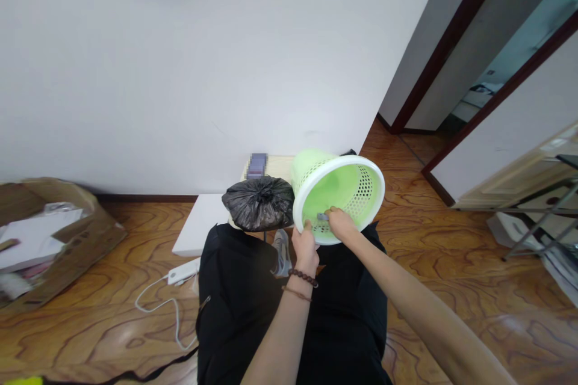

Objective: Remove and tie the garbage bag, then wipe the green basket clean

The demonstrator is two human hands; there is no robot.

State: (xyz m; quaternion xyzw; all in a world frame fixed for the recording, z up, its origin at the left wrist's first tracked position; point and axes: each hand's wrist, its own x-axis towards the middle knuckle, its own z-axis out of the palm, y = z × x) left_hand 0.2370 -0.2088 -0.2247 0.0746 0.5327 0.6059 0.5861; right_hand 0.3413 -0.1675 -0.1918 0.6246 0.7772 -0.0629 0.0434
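Note:
A light green plastic wastebasket (311, 171) with a white rim and perforated sides lies tilted above my lap, its mouth turned towards me. My left hand (306, 248) is closed on the lower left of the rim. Inside the mouth, my right hand (342, 224) pinches a small grey item (322, 216) near the inner wall; its kind is too small to make out. A tied black garbage bag (258, 203), full and crumpled, rests just left of the wastebasket on a pale low stool (280, 165).
A blurred-out flat device (256, 166) lies on the stool by the wall. To the left are an open cardboard box (102, 225), a white board (198, 230) and a white power strip (183, 271) with its cable. A metal-framed rack (539, 231) stands at the right.

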